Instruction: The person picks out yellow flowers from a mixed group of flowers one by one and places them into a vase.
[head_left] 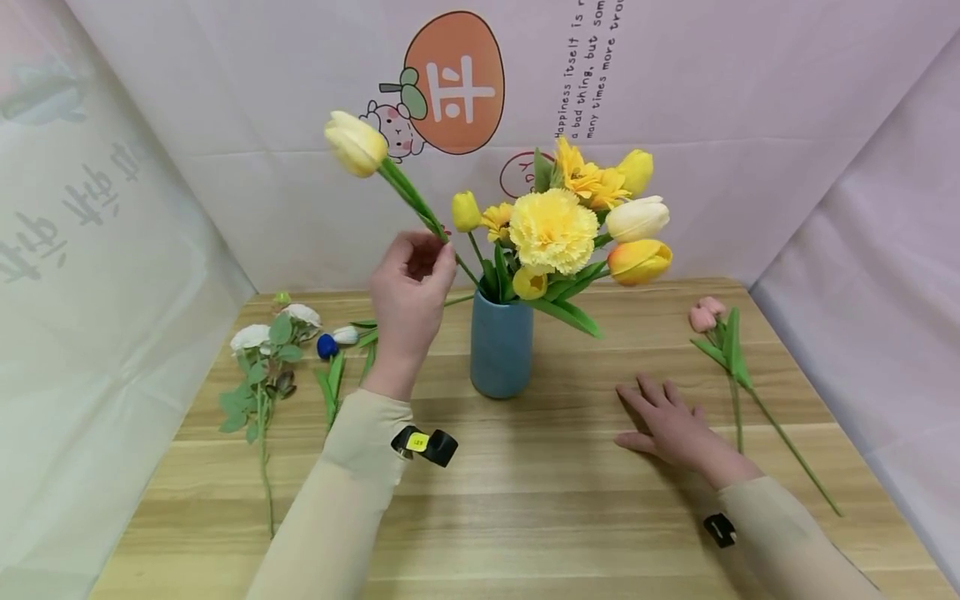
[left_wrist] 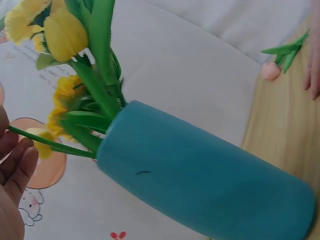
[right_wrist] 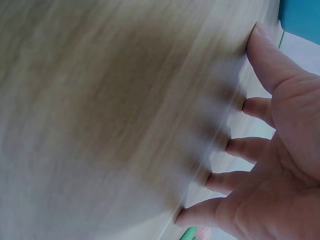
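Note:
My left hand [head_left: 411,296] pinches the green stem of a pale yellow tulip [head_left: 356,143], whose bloom leans up and left. The stem's lower end reaches the mouth of a blue vase [head_left: 502,350], and the left wrist view shows the stem [left_wrist: 60,146] between thumb and fingers at the rim. Upright in the vase stand a large yellow carnation [head_left: 553,231], several tulips such as a white one [head_left: 637,219], and some smaller yellow blooms [head_left: 592,179]. With fingers spread, my right hand [head_left: 675,429] rests its fingertips on the table right of the vase.
On the wooden table [head_left: 525,517], white flowers with leafy stems [head_left: 258,375] lie at the left, beside a blue tulip [head_left: 327,347] and a white tulip [head_left: 346,335]. Pink tulips [head_left: 702,318] lie at the right. A printed cloth [head_left: 300,67] hangs behind.

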